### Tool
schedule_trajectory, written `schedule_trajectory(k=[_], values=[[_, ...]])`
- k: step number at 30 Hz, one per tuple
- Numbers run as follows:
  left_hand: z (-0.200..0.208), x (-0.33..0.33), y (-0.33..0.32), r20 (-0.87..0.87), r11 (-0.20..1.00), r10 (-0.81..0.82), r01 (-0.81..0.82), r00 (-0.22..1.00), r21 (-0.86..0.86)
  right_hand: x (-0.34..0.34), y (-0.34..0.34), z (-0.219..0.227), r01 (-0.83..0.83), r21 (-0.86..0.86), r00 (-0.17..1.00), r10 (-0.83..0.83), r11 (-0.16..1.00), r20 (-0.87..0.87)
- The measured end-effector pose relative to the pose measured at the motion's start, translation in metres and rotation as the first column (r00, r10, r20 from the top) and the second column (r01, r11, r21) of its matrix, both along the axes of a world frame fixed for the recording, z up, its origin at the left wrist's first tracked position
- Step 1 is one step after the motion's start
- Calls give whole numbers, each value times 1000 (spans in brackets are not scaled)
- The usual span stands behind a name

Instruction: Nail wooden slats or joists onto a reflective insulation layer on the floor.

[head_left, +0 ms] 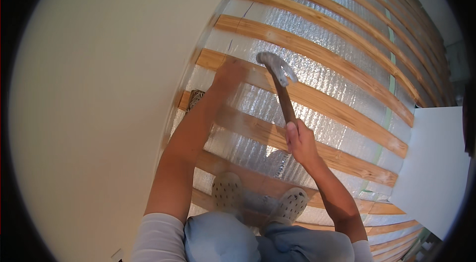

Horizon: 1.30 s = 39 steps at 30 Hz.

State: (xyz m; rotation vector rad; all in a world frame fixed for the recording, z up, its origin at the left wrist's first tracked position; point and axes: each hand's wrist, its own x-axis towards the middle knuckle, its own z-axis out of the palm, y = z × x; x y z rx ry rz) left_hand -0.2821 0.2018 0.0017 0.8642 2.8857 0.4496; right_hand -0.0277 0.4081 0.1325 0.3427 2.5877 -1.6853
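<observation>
My right hand grips the wooden handle of a claw hammer, whose metal head is raised over the slats. My left hand is down at a wooden slat, near its left end. Its fingers look closed together, though blurred; whatever they hold, if anything, is hidden. Beside my left forearm, a small dark container sits at the end of the nearer slat, filled with thin pieces that look like nails.
Parallel wooden slats run across shiny silver sheeting. A plain pale wall rises along the left. My perforated clogs stand on the slatted floor. At right is a white panel; green tape marks the sheeting.
</observation>
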Motion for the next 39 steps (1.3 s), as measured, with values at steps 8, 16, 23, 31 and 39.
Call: schedule_trajectory(k=[8,16,23,31,39], values=[[-13,0,-39,-56,997,41,-37,998,67,-60,1,-54,-122,50,943,100,991,318],[12,9,-26,-43,997,-54,56,998,52,-54,-1,-58,-103,239,944,19,965,329],[13,0,-44,27,999,-43,43,999,7,-58,0,-69,-76,98,940,38,992,340],[79,34,-107,79,919,178,-194,981,344,21,6,-52,-12,25,927,1,1000,374],[90,107,-120,-141,989,25,-3,990,150,52,3,-69,4,238,971,-61,971,232]])
